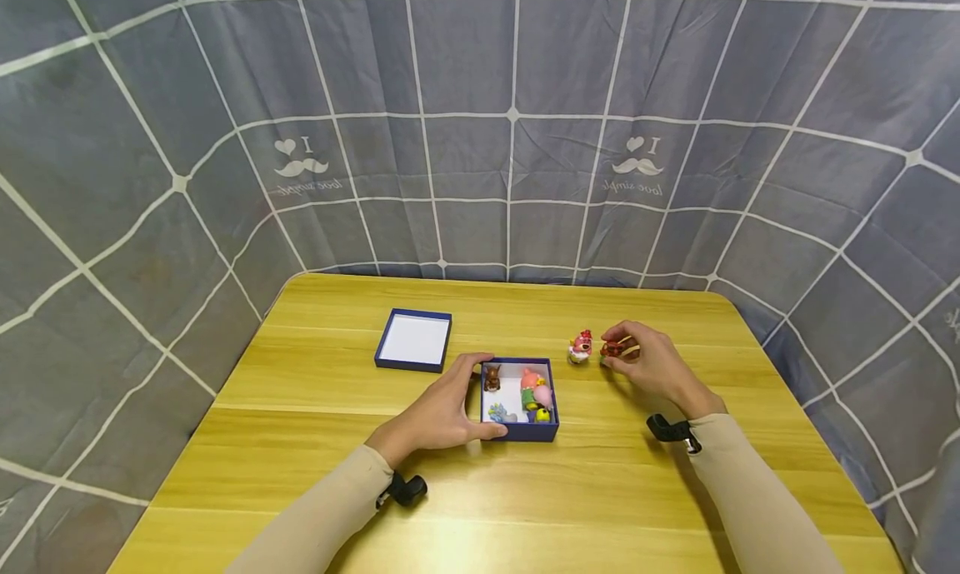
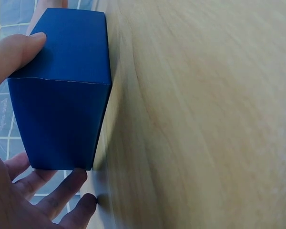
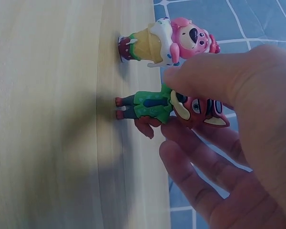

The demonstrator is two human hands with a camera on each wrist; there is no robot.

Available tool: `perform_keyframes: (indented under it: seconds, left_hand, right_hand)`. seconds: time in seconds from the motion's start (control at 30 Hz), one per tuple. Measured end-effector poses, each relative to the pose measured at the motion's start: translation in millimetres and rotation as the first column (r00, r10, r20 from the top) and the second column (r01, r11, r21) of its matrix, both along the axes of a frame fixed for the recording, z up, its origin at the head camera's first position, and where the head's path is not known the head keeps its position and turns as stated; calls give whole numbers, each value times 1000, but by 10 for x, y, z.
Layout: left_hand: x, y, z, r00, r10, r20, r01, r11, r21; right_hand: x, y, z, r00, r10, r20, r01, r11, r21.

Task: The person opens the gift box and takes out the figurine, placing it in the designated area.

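Note:
A small blue box (image 1: pixel 534 432) with a white inside sits on the table, and my left hand (image 1: pixel 441 403) grips it by its left side. The thumb lies against the near wall while the fingers reach along the far one. My right hand (image 1: pixel 658 367) pinches a fox figurine (image 3: pixel 150 104) in a green shirt by its upper body, between thumb and fingertips. Its feet are right at the table top. Close beside it stands a pink bear figurine (image 3: pixel 189 39) on an ice cream cone. Inside the box are a brown figurine (image 1: pixel 492 379), a pink figurine (image 1: pixel 528 380) and several others.
A blue box lid (image 1: pixel 408 366), white side up, lies behind the box to the left. The wooden table (image 1: pixel 322 441) has rounded far corners. Behind it hangs a grey checked curtain (image 1: pixel 465 166), which also encloses both sides.

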State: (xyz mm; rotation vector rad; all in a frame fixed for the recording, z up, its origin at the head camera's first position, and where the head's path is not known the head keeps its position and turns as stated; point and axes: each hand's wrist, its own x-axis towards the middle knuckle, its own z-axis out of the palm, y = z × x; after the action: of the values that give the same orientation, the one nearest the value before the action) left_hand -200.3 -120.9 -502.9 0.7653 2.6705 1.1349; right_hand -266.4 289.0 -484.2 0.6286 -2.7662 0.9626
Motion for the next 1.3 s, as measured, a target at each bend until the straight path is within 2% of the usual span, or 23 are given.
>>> perform_keyframes:
  seconds: [0.6,0.97,1.2,1.3]
  left_hand:
    - [-13,3,-33,1000,1,-8,-1,1000,1]
    - [-18,0,-40,1000,8,-1,-8,1000,1]
    - [-37,1,-47,1000,16,-5,-16,1000,-10]
    - [-41,2,-58,1000,17,-5,-17,1000,-9]
  right_hand:
    - [4,-8,-7,1000,-16,-25,17,999,47]
    - [86,-42,143,991,-14,-133,29,993,111]
    - [157,-179,274,968,31,-249,2,991,130]
    - [182,-262,328,960,53,-274,-14,990,142]
